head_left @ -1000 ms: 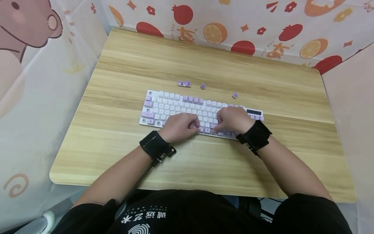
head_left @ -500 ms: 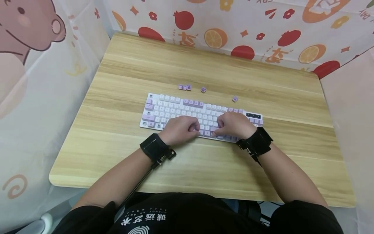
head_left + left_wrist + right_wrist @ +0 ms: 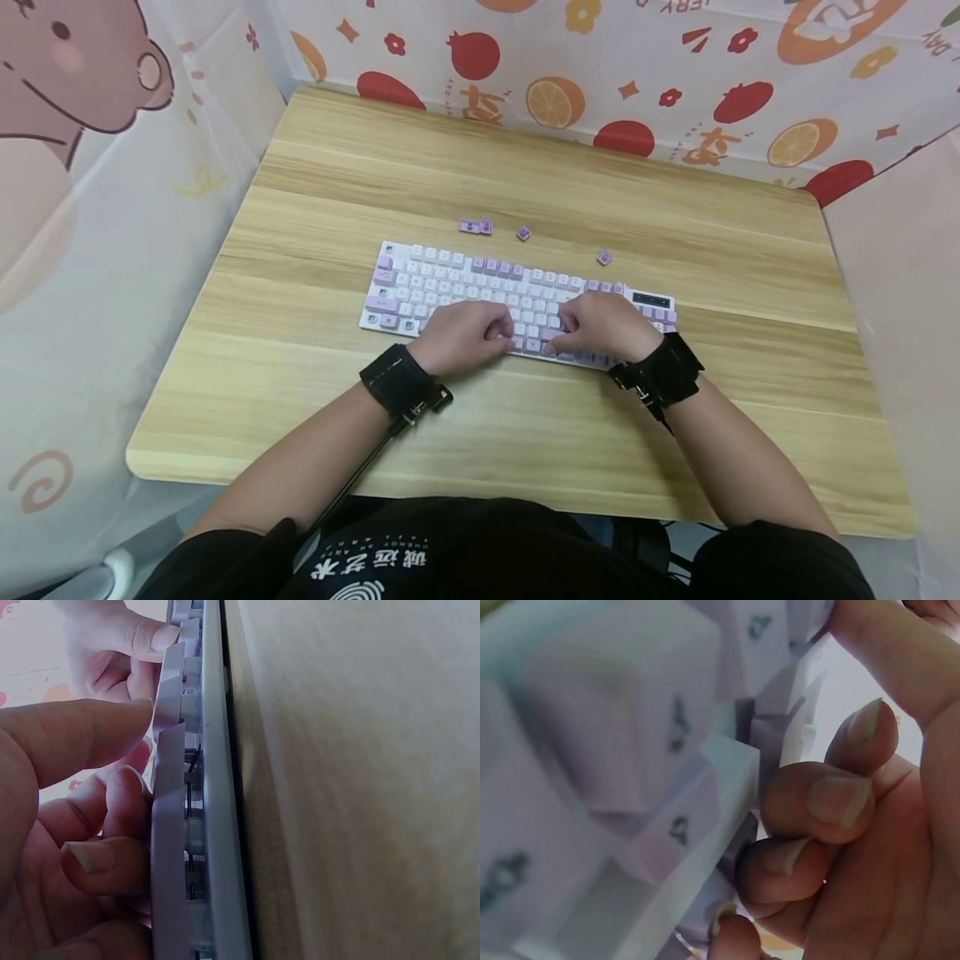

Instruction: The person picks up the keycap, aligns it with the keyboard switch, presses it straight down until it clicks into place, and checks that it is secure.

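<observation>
The keyboard [image 3: 525, 292] lies across the middle of the surface [image 3: 277, 333]. The left hand [image 3: 465, 333] rests at its near edge, fingers [image 3: 109, 866] bent on the keys. Beyond the far edge lie two adjoining purple keycaps [image 3: 476, 227], then a single keycap [image 3: 523, 233]. The right hand [image 3: 609, 323] touches the keys, fingers [image 3: 817, 802] also bent; whether either hand grasps a key, I cannot tell. Another keycap [image 3: 604, 257] lies beyond it.

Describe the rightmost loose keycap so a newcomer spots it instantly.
On the wooden table lies a white-and-purple keyboard. Loose purple keycaps lie beyond its far edge. The rightmost one sits askew and alone, nearer the keyboard's dark panel than the others.
</observation>
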`<state>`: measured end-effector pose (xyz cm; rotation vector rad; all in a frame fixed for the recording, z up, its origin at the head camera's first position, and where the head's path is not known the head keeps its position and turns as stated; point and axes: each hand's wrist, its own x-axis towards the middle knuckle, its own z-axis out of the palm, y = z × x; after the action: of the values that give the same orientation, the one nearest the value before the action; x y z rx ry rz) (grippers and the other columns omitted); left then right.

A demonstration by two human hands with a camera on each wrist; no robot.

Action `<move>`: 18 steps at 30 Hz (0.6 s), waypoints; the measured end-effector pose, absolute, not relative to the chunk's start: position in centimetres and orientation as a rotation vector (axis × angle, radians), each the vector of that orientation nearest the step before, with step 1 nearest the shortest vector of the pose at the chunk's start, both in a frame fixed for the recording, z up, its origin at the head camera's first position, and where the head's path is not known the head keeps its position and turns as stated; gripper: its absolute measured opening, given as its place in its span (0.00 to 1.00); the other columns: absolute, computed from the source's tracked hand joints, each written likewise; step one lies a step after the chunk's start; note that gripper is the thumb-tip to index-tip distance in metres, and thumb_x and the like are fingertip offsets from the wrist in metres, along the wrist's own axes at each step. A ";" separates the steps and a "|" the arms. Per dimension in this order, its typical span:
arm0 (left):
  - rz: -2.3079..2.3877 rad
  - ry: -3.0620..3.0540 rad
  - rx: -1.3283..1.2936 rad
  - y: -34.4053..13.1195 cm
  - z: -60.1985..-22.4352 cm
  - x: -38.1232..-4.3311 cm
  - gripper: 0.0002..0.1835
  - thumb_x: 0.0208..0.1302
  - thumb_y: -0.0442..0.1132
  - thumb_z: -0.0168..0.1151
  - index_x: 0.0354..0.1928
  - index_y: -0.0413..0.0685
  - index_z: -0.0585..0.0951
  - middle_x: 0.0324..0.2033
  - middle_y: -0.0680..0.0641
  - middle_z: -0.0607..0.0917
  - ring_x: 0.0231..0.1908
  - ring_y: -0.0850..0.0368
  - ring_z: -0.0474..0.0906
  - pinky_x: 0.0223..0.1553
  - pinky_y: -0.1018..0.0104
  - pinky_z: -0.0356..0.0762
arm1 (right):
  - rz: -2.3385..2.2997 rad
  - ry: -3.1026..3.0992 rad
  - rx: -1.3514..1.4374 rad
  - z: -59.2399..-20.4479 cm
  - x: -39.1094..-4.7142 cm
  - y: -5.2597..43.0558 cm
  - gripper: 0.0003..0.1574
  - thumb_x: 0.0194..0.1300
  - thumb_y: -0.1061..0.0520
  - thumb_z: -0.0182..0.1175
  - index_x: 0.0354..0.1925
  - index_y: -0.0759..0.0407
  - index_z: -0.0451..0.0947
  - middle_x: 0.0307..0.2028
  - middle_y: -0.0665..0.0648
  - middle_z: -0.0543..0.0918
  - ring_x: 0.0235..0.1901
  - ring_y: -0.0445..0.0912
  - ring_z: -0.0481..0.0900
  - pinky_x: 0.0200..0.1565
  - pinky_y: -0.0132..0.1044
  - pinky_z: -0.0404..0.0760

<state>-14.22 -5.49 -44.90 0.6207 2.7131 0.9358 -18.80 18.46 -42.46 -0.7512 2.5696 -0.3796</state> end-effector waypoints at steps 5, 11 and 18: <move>0.943 2.713 0.613 -5.5 -44.9 -14.2 0.05 0.60 0.48 0.68 0.32 0.61 0.81 0.21 0.57 0.76 0.25 0.60 0.72 0.26 0.64 0.68 | -0.420 2.582 -0.768 -42.6 -18.7 18.6 0.32 0.52 0.32 0.70 0.14 0.49 0.66 0.13 0.45 0.68 0.18 0.42 0.67 0.24 0.37 0.64; 0.940 2.710 0.606 -5.5 -45.0 -14.0 0.05 0.59 0.49 0.68 0.31 0.61 0.81 0.21 0.58 0.76 0.25 0.61 0.72 0.26 0.65 0.68 | -0.449 2.577 -0.776 -42.8 -18.6 18.4 0.32 0.52 0.33 0.71 0.14 0.49 0.66 0.12 0.44 0.68 0.18 0.42 0.67 0.24 0.37 0.64; 0.939 2.715 0.613 -5.5 -44.6 -13.9 0.06 0.59 0.49 0.69 0.30 0.61 0.81 0.20 0.58 0.76 0.25 0.61 0.72 0.26 0.64 0.68 | -0.441 2.569 -0.736 -42.5 -18.4 18.5 0.32 0.51 0.32 0.71 0.14 0.49 0.66 0.12 0.44 0.66 0.16 0.41 0.67 0.24 0.37 0.64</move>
<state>-13.87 -5.50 -44.57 0.6128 2.7153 0.9394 -18.41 18.45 -42.46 -0.7363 2.5690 -0.4409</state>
